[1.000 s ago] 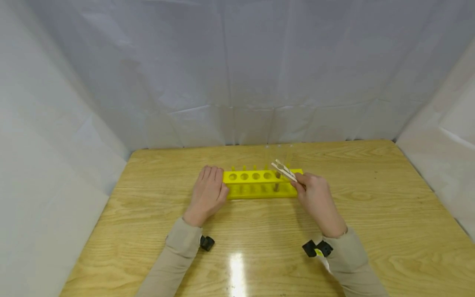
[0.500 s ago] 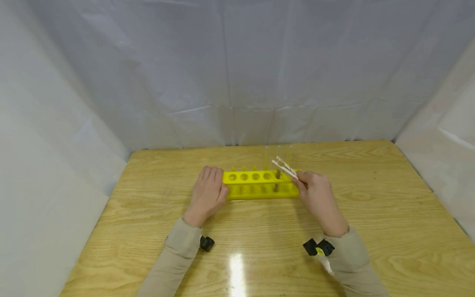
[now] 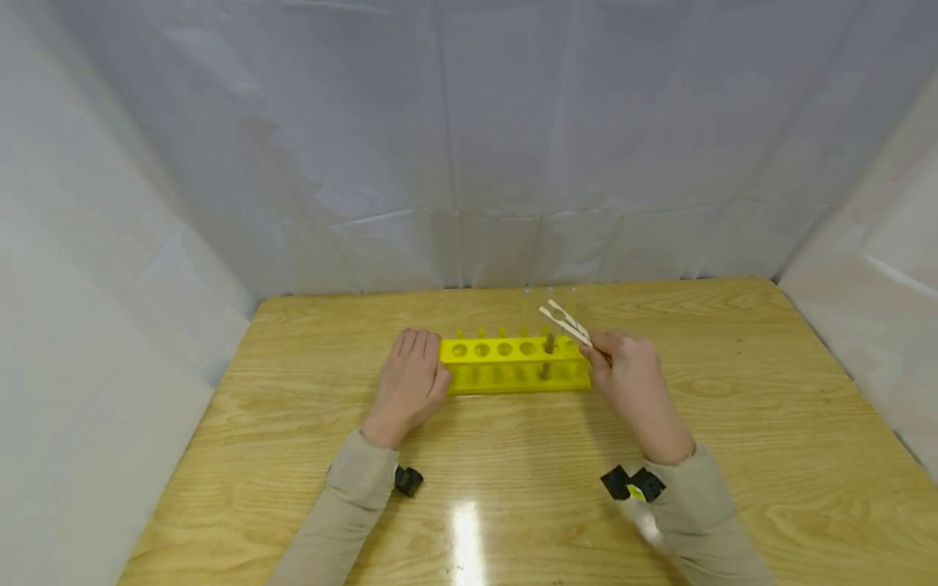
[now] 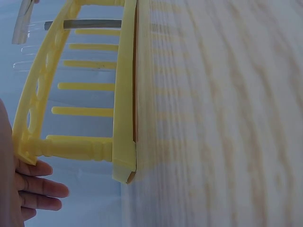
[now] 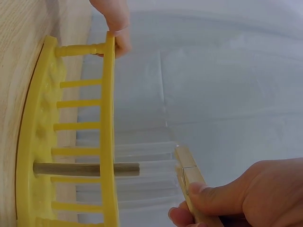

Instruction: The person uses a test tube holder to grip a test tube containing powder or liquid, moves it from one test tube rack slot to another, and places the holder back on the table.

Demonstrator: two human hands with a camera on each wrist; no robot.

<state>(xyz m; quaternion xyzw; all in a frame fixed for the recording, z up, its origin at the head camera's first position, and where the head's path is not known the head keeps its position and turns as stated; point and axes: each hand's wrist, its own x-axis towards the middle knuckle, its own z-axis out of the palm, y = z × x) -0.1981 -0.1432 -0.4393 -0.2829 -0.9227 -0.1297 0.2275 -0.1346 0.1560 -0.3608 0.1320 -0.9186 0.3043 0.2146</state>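
A yellow test tube rack point(image 3: 513, 387) stands on the table. My left hand point(image 3: 412, 378) grips its left end, thumb at the front; in the left wrist view several fingers point(image 4: 45, 188) reach out past that end. My right hand point(image 3: 628, 378) pinches a wooden test tube clamp point(image 3: 566, 322) above the rack's right part, its tips pointing up and left. A tube with a brown rod-like filling point(image 5: 85, 169) stands in the rack. In the right wrist view the clamp lies by the mouths of clear test tubes point(image 5: 147, 150); whether it touches one, I cannot tell.
The wooden table point(image 3: 513, 480) spreads around the rack. Grey-white sheeting point(image 3: 469, 146) hangs behind the table and at both sides. Round holes point(image 3: 481, 350) run along the rack's top, with a row of yellow pegs point(image 4: 90, 86) behind.
My right hand has risen slightly and moved a little right with the clamp, away from the rack's top. My left hand and the rack stay in place.
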